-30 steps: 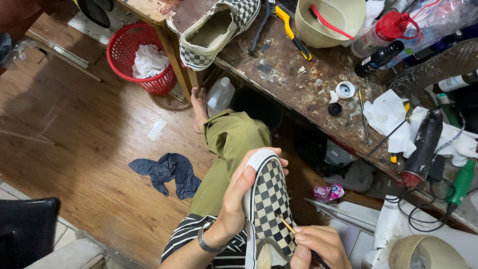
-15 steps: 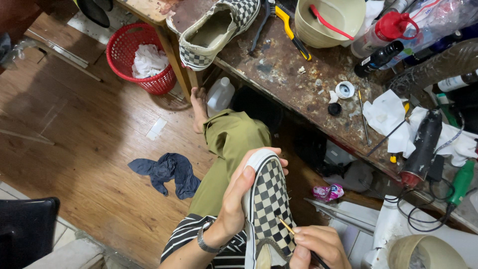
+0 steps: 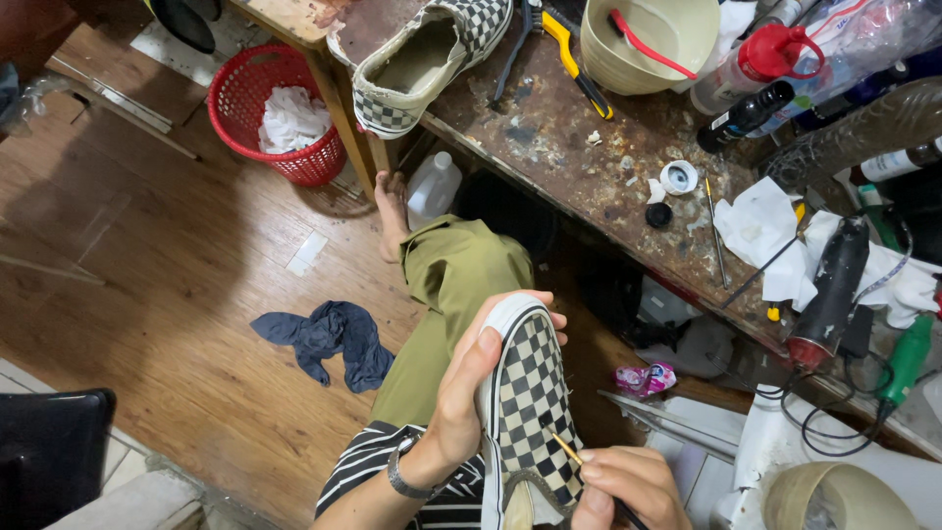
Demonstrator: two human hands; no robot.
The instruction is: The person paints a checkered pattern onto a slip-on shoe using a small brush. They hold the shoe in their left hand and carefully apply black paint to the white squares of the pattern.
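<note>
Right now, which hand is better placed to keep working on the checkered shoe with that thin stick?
Probably the right hand: it grips the thin stick, whose tip sits on the checkered shoe. The left hand is wrapped around the shoe's side, steadying it.

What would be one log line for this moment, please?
left hand: holds checkered shoe | right hand: thin brush on shoe | second shoe on workbench | red basket on floor

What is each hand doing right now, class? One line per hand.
Left hand: closed around the checkered shoe, holding it up.
Right hand: closed on a thin brush, tip at the shoe.
</note>
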